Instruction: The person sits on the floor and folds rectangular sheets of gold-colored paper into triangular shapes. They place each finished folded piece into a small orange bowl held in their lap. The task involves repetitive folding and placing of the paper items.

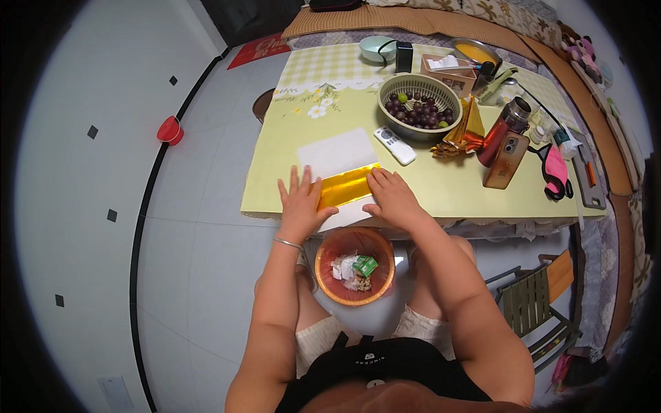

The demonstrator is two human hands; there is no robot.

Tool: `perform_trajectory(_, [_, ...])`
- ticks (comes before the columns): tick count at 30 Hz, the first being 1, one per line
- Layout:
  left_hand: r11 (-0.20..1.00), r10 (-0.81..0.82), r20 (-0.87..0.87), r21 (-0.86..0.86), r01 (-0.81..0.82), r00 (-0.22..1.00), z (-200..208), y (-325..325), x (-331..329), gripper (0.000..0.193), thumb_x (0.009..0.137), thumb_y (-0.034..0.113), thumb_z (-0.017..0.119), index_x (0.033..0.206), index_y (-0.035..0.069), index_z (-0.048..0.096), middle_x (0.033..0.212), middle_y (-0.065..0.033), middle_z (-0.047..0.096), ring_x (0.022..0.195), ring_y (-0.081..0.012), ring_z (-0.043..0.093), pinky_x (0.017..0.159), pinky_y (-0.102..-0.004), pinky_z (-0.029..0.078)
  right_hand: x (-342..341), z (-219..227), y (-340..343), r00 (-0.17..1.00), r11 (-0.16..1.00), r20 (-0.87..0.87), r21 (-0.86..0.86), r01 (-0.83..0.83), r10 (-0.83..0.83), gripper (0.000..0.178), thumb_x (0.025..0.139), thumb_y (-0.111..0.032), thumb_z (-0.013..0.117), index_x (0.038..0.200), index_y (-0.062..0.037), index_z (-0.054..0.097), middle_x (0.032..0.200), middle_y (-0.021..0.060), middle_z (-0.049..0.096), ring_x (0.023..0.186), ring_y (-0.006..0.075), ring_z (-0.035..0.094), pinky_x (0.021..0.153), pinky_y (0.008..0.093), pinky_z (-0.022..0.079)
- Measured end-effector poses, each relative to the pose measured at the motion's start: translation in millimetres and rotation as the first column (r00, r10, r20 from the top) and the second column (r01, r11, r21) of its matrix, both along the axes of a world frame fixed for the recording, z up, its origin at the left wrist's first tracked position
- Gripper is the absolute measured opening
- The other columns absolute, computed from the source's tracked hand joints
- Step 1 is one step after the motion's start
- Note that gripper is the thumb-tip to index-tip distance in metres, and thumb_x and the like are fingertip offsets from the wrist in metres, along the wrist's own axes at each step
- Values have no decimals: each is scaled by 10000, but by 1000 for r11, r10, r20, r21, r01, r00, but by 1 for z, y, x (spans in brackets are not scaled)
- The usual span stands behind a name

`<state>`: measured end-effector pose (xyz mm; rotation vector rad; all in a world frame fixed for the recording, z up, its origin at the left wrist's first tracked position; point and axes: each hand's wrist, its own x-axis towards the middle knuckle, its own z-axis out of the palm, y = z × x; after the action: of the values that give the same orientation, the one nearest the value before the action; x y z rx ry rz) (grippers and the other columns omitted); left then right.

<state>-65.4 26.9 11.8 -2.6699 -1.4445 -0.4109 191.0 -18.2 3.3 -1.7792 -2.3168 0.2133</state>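
Observation:
A shiny gold foil sheet (349,186), folded or cut to a strip, lies on a larger white sheet (336,153) near the table's front edge. White shows both beyond and in front of the gold. My left hand (301,201) rests flat at the strip's left end, fingers spread, thumb toward its lower edge. At the right end my right hand (396,198) lies with fingers stretched over the foil's edge and thumb apart. Neither hand grips anything. The foil's two ends are partly hidden under the fingers.
Beyond the sheet lie a white remote control (394,145) and a basket of grapes (385,110). Farther right stand gathered gold foil (469,127), a red thermos (501,131) and an upright phone (506,162). A lined trash bin (323,286) sits below, between my knees.

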Motion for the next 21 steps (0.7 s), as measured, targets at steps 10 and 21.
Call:
perform_trajectory(10, [974, -226, 168, 74, 216, 960, 2, 2, -1, 345, 740, 45, 636, 1075, 33, 713, 1180, -135, 691, 1098, -325, 621, 922, -460, 485, 11, 8, 11, 985, 971, -130, 223, -85, 116, 661, 742, -347, 805, 1258, -4, 575, 1214, 140, 585, 1180, 340, 509, 1054, 429, 407])
perform_trajectory(21, [991, -122, 112, 76, 114, 986, -3, 1, 8, 343, 713, 73, 639, 1044, 0, 696, 1154, -177, 699, 993, -325, 667, 840, -435, 533, 7, 19, 13, 987, 987, -122, 128, -92, 108, 616, 742, -344, 801, 1220, -8, 606, 1190, 135, 592, 1168, 337, 518, 1053, 423, 401])
